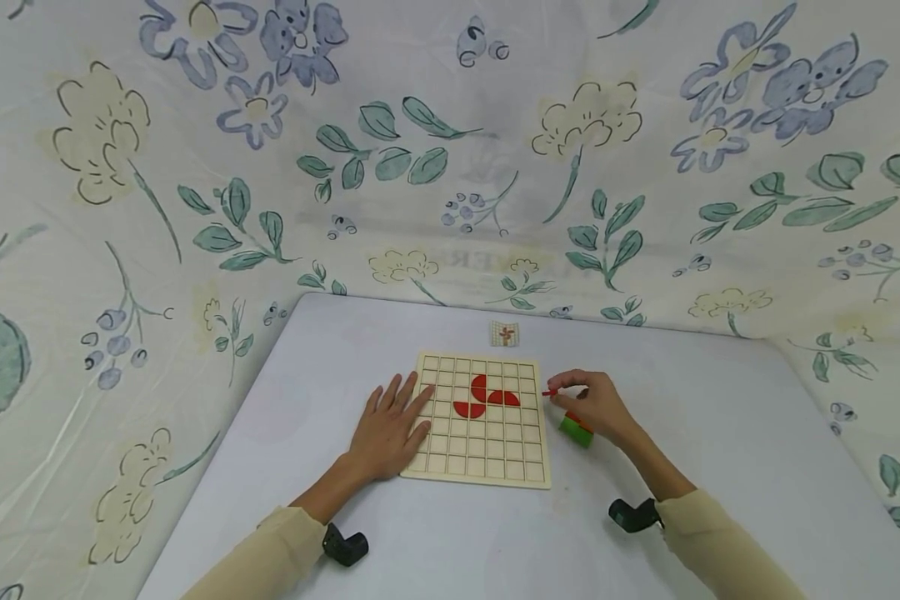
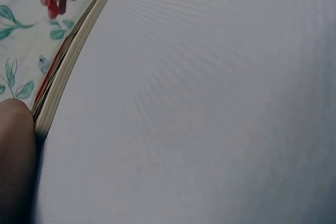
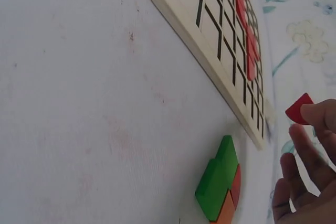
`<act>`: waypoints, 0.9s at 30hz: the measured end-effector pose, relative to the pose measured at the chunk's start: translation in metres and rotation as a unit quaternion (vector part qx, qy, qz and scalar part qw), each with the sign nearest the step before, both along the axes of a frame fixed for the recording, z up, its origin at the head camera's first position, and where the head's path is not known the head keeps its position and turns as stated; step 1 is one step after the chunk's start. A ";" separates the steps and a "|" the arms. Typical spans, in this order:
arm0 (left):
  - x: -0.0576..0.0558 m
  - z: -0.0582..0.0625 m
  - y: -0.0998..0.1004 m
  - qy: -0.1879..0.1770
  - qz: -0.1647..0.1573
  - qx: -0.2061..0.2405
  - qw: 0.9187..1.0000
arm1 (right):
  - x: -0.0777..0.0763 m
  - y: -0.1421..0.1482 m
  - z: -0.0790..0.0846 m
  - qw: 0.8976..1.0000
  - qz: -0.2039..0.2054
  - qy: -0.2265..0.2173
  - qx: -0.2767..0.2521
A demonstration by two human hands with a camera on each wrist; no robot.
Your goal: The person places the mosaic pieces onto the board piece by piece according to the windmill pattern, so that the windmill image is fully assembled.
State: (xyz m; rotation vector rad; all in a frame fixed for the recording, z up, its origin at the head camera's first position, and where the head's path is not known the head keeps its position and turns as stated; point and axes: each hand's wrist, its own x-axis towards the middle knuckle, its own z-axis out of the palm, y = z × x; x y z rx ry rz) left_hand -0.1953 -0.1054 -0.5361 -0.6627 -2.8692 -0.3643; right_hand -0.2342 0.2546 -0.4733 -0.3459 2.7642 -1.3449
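So, the red piece: this red piece is up in the right hand, just off the right edge of the wooden grid board.
Right hand: its thumb and a finger pinch the red piece.
Left hand: the left hand has its fingers spread and rests on the board's left edge.
Which way it points: the head view shows the red piece as a thin strip, its long way running left to right, one end toward the board. The right wrist view shows its flat face, one corner pointing left and another up. The thumb hides some, so I cannot tell its whole shape.
Red quarter-rounds: these red quarter-rounds sit in the board's middle squares. Pairs make half-rounds, with flat sides facing up, down and right.
Only in the head view: a little pattern card behind the board.
Best in the right wrist view: green blocks touching an orange block and a red block. The right hand hides some of this pile in the head view.
Left wrist view: the board from its side.
Under it all: a white counter.
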 end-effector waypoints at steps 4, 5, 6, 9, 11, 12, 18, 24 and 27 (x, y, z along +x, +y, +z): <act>0.000 0.000 0.000 -0.003 0.001 -0.005 1.000 | 0.001 -0.007 -0.003 1.000 0.007 -0.001 -0.003; 0.000 0.000 0.001 -0.004 0.001 -0.005 1.000 | 0.001 -0.009 -0.003 1.000 0.011 0.001 -0.003; 0.000 0.000 0.000 -0.005 0.001 -0.006 1.000 | 0.001 -0.010 -0.004 1.000 0.016 0.004 -0.005; 0.001 0.001 0.000 -0.005 0.002 -0.006 1.000 | 0.002 -0.015 -0.005 0.999 0.032 0.016 -0.011; 0.001 0.001 0.000 -0.003 0.003 -0.007 1.000 | 0.002 -0.018 -0.006 0.999 0.042 0.021 -0.014; 0.001 0.002 0.000 -0.003 0.003 -0.007 1.000 | 0.002 -0.020 -0.006 0.999 0.046 0.022 -0.015; 0.001 0.002 0.001 -0.007 0.003 -0.010 1.000 | 0.004 -0.033 -0.008 0.999 0.042 -0.003 -0.015; 0.001 0.001 0.000 -0.002 0.003 -0.006 1.000 | 0.003 -0.046 -0.012 0.999 0.049 -0.005 -0.021; 0.001 0.001 0.000 0.000 0.002 -0.005 1.000 | 0.002 -0.051 -0.015 0.998 0.064 0.009 -0.019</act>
